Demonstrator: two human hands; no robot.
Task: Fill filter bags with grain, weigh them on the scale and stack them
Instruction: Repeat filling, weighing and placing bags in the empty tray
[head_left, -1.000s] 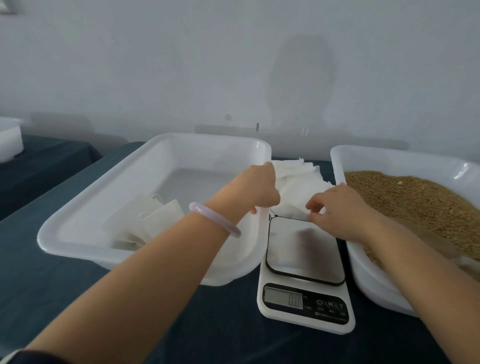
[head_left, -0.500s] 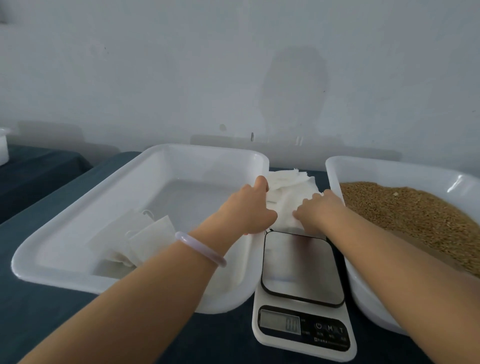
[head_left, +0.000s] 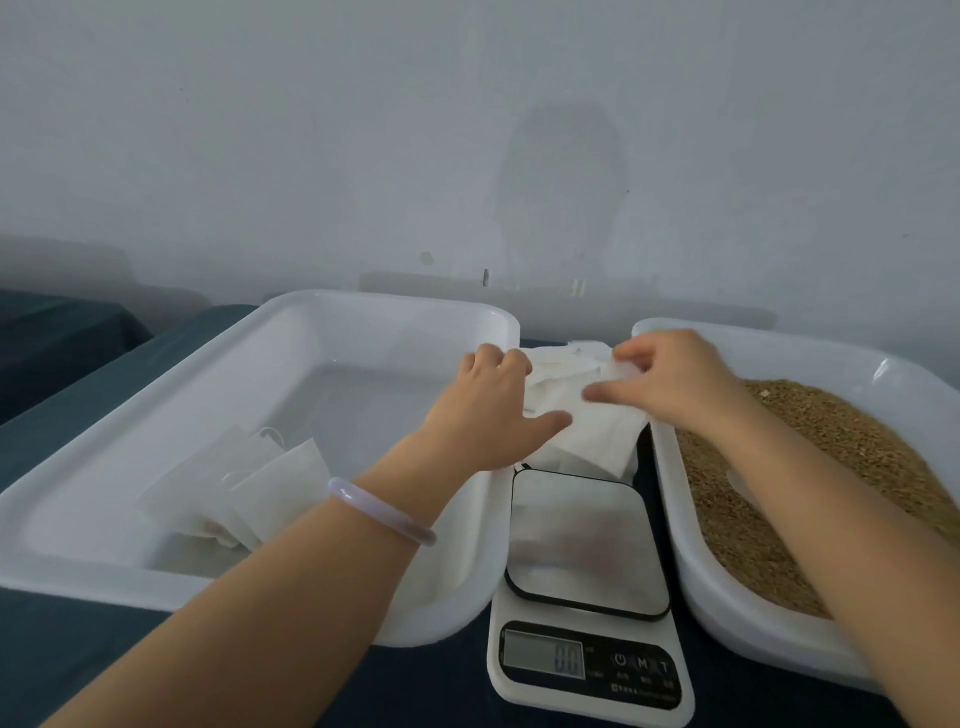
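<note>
A pile of empty white filter bags (head_left: 582, 421) lies behind the digital scale (head_left: 587, 587), between two white tubs. My left hand (head_left: 488, 405) rests on the pile's left side, thumb stretched across the bags and fingers over the tub rim. My right hand (head_left: 670, 379) pinches the top bag at its far edge. The scale's steel plate is bare and its display reads zero. The right tub (head_left: 810, 348) holds brown grain (head_left: 810, 467). In the left tub (head_left: 249, 353) lie filled bags (head_left: 244, 483) with strings.
A dark blue cloth covers the table (head_left: 78, 649). A white wall runs close behind the tubs. A second dark table (head_left: 57, 332) stands at the far left. A pale scoop-like shape (head_left: 748, 480) shows in the grain beside my right forearm.
My right hand moved up to the pile's far edge and pinched the top bag. My left hand spread its thumb over the pile. The view shifted slightly downward.
</note>
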